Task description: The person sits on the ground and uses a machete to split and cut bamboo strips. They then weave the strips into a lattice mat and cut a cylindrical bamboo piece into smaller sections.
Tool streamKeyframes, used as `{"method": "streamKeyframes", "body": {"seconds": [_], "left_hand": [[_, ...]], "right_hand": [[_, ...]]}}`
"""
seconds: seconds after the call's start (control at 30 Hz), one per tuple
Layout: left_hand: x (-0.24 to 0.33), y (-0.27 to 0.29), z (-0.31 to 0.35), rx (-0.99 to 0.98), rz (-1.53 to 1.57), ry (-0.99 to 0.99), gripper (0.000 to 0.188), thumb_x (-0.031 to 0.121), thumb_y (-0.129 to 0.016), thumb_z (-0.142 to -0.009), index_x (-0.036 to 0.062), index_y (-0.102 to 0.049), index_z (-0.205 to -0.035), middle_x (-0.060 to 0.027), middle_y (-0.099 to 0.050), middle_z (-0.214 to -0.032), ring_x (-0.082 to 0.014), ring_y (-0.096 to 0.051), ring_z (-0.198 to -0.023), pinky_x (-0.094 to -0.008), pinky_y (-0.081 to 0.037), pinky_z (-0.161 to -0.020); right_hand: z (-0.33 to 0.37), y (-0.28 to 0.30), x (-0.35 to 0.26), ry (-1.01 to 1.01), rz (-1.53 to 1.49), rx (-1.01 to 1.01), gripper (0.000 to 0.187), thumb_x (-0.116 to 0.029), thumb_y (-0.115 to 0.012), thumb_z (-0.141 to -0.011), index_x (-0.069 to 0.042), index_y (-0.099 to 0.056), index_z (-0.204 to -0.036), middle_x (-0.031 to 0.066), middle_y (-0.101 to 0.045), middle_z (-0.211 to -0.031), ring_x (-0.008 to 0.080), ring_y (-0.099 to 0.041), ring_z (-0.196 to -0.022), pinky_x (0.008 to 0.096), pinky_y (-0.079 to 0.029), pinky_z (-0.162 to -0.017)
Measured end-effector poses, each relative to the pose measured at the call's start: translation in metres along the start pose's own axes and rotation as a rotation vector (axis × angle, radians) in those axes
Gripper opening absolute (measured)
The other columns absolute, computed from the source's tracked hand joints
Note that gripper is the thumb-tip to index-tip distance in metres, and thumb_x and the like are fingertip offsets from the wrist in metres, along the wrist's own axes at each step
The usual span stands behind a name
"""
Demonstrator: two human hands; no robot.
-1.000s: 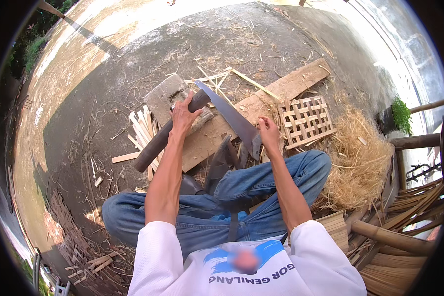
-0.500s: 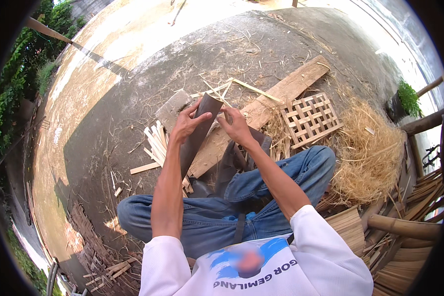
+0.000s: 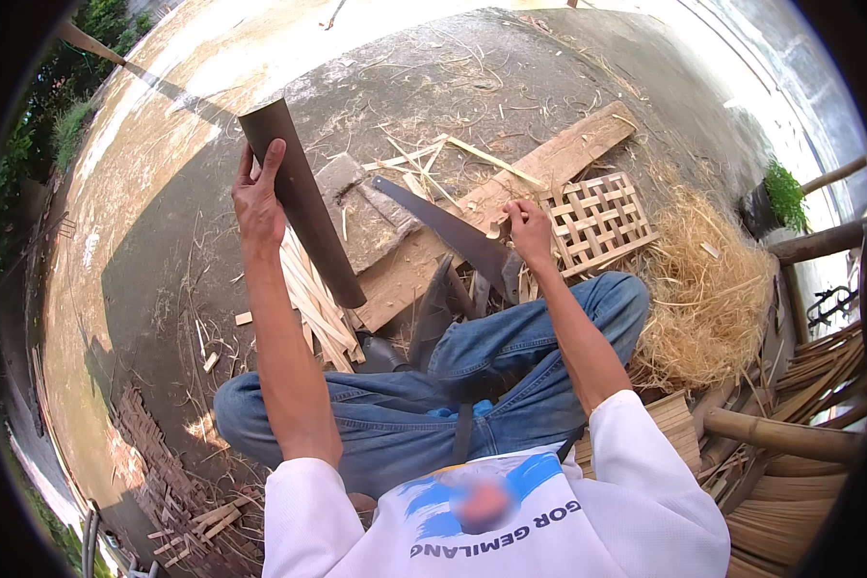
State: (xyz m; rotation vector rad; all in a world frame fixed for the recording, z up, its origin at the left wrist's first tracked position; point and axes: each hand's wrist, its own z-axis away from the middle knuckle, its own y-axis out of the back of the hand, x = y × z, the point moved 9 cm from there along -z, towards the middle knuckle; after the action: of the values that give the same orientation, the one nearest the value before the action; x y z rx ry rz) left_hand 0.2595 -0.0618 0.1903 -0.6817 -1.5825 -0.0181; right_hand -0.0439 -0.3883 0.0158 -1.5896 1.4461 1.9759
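A long dark brown piece [image 3: 308,202], curved like a tube or rolled sheet, is gripped by my left hand [image 3: 260,207]. It tilts, its top end away from me and its lower end over the pale strips. My right hand [image 3: 528,229], fingers pinched together, is by a small pale piece [image 3: 497,229]; the fingers hide how much of it is held. Just left of that hand lies a hand saw [image 3: 453,231], its dark blade pointing away to the left and its grip near my knee. The saw rests across a wooden plank [image 3: 568,159].
A woven slat panel [image 3: 602,223] lies right of the plank, beside a heap of straw-like shavings [image 3: 708,289]. Pale strips [image 3: 308,294] are bundled by my left knee. A flat grey block [image 3: 356,207] stands by the plank. Bamboo poles [image 3: 780,433] line the right side.
My left hand has carried the dark brown piece away to the left, uncovering the saw blade. My right hand has left its edge and moved right and toward me.
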Motion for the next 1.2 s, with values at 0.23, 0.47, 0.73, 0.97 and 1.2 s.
{"method": "streamKeyframes", "body": {"seconds": [0.23,0.47,0.73,0.97,1.2], "left_hand": [[-0.058,-0.046,0.026,-0.222,-0.496,0.225,0.085,0.03,-0.093,-0.072,0.0112,-0.055,-0.146,-0.0119,-0.074,-0.11,-0.0145,-0.07,-0.092,-0.0313,-0.057,-0.079],[-0.13,-0.1,0.085,-0.776,-0.835,0.385,0.079,0.035,-0.091,-0.073,0.0192,-0.059,-0.143,-0.0098,-0.071,-0.122,-0.0186,-0.064,-0.107,-0.0342,-0.05,-0.094],[-0.144,-0.08,0.086,-0.887,-1.001,0.357,0.074,0.045,-0.086,-0.078,0.0232,-0.059,-0.143,-0.014,-0.071,-0.122,-0.0204,-0.063,-0.111,-0.036,-0.048,-0.097],[-0.104,0.034,0.024,0.134,-0.916,0.03,0.062,0.058,-0.036,-0.105,0.0166,-0.053,-0.148,-0.0206,-0.057,-0.142,-0.0372,-0.052,-0.132,-0.0438,-0.042,-0.108],[-0.183,0.122,0.078,0.703,-0.088,0.577,0.128,0.091,-0.051,-0.076,0.0158,0.007,-0.162,-0.0229,-0.014,-0.165,-0.0468,-0.023,-0.149,-0.0657,-0.022,-0.116]], "right_hand": [[-0.046,0.073,0.026,-0.019,0.02,0.264,0.06,-0.042,-0.058,-0.101,0.005,-0.054,-0.138,0.0242,-0.061,-0.135,0.0307,-0.061,-0.121,0.035,-0.046,-0.103],[0.05,-0.035,-0.1,-0.13,-0.579,-0.399,0.065,-0.053,-0.06,-0.099,0.002,-0.059,-0.135,0.0169,-0.066,-0.127,0.0241,-0.062,-0.117,0.0366,-0.048,-0.101],[0.105,-0.108,-0.088,-0.242,-0.837,-0.404,0.042,-0.039,-0.062,-0.102,0.0,-0.068,-0.114,0.0061,-0.071,-0.099,0.0125,-0.07,-0.081,0.0263,-0.06,-0.071],[0.116,-0.113,-0.033,-0.629,-0.917,-0.238,0.043,-0.047,-0.057,-0.102,-0.006,-0.065,-0.113,0.0062,-0.07,-0.096,0.017,-0.071,-0.079,0.0321,-0.06,-0.074],[0.115,-0.114,-0.04,-0.737,-1.092,-0.157,0.045,-0.047,-0.057,-0.102,-0.009,-0.058,-0.126,0.0062,-0.064,-0.107,0.0191,-0.066,-0.089,0.039,-0.058,-0.083]]}}
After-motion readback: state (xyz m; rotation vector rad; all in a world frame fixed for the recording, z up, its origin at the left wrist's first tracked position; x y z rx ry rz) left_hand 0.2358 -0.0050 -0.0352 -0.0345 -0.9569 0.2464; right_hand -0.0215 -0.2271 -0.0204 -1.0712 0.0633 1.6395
